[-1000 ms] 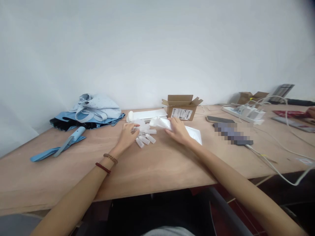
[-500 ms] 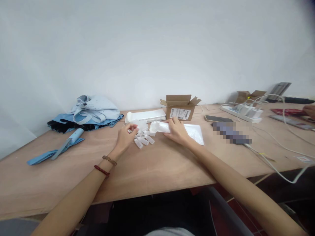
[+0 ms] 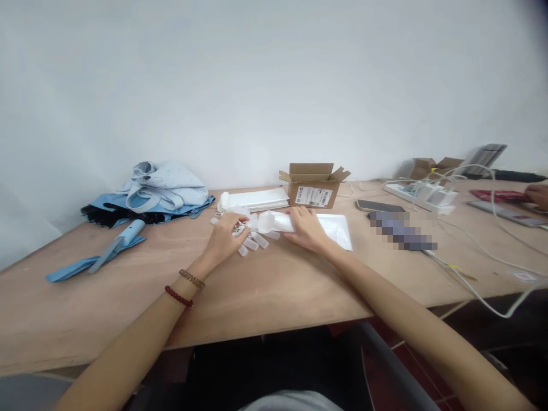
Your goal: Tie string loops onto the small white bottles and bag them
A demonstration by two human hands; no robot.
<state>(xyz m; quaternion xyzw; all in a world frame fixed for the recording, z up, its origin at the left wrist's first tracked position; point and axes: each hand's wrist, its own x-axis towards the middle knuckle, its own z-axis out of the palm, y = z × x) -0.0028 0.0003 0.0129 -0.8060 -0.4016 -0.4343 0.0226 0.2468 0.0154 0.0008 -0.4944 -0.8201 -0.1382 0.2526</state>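
My left hand (image 3: pixel 229 235) is closed, its thumb and fingers pinched round a bunch of small translucent white plastic pieces (image 3: pixel 258 241). Several of these tag-like pieces fan out towards the right from under the fingers; their gathered ends are hidden. My right hand (image 3: pixel 309 229) grips a shiny white plastic pouch (image 3: pixel 280 221) from above. The pouch's widened end faces the bunch, close to it. A flat white bubbly sheet (image 3: pixel 339 229) shows right of my right hand; whether it belongs to the pouch I cannot tell.
Behind stand an open cardboard box (image 3: pixel 314 191) and a stack of white pouches (image 3: pixel 259 200). Blue umbrella (image 3: pixel 131 231) and pale cloth bag (image 3: pixel 169 191) lie left. Right are a phone (image 3: pixel 380 205), a power strip (image 3: pixel 422 197), cables and another person's hand (image 3: pixel 537 194).
My left hand has shifted slightly right, bringing the bunch closer to the pouch's widened end. My right hand stays on the pouch, nearly unmoved.
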